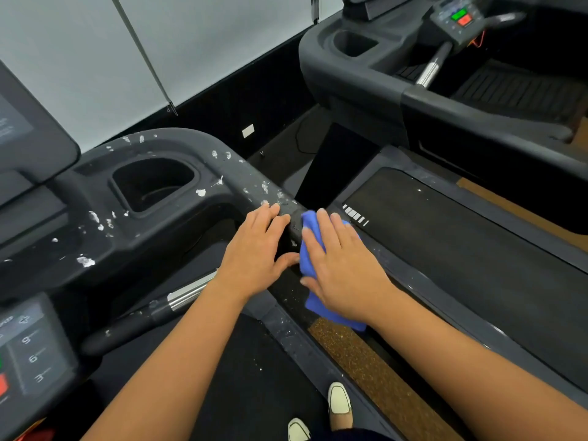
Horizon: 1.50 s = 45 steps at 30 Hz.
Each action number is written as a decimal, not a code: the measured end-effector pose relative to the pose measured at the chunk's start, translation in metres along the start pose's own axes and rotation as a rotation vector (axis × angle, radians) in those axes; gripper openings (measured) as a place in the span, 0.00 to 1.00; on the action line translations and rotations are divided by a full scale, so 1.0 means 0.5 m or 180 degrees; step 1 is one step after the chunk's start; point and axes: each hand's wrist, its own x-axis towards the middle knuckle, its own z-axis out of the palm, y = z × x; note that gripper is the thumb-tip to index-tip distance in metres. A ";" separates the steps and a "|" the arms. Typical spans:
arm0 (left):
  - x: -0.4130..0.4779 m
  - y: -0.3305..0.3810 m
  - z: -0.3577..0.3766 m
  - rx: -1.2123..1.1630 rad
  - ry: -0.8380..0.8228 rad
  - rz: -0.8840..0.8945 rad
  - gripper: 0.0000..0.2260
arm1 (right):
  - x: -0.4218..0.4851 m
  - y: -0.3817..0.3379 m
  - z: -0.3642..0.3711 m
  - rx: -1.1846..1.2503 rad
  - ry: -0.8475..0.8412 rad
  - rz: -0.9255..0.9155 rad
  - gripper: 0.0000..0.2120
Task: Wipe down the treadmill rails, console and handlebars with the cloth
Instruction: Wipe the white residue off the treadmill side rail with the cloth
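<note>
A dark grey treadmill handrail [229,173], flecked with white specks, curves from the console toward me. My left hand [254,253] rests on the rail with its fingers over the top and its thumb underneath. Just to its right, my right hand [340,265] presses a blue cloth [310,249] flat against the rail with straight fingers. The cloth's lower corner [334,316] sticks out under my wrist. The console [35,348] with number keys sits at the lower left, and a chrome handlebar [187,294] runs below the rail.
A cup holder [152,186] is sunk into the console arm. A second treadmill [445,90] stands to the right with its own console and belt [461,249]. A cork-coloured floor strip [375,374] lies between the machines. My white shoes [339,399] stand on the belt.
</note>
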 end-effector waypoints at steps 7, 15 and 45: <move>-0.002 -0.016 0.002 0.0186 0.0113 0.0182 0.34 | -0.038 0.023 -0.008 0.0538 0.0016 0.0415 0.41; -0.007 -0.018 0.015 0.0081 0.0185 0.0137 0.34 | -0.007 -0.002 -0.003 -0.0093 0.0040 -0.0254 0.44; -0.105 -0.078 0.037 0.0797 -0.0610 -0.0895 0.29 | 0.025 0.019 0.027 0.0194 0.0528 -0.0236 0.32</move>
